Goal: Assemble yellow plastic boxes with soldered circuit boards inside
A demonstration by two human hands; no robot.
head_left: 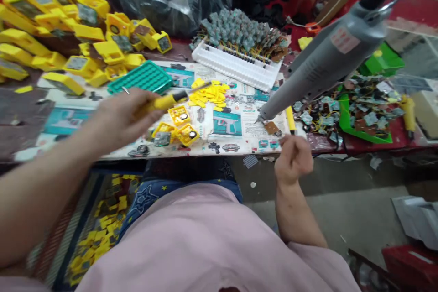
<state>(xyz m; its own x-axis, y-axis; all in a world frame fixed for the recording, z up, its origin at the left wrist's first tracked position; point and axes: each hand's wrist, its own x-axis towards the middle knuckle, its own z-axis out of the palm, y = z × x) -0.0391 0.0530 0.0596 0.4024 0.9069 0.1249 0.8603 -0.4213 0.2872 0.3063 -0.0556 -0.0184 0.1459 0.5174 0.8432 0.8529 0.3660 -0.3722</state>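
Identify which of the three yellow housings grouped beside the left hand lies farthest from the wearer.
The upper yellow housing at the back of the group; the other two housings sit side by side in front of it.

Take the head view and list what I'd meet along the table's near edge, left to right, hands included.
left hand → three open yellow housings → printed pistol picture → small brown board → right hand → nearer green bin
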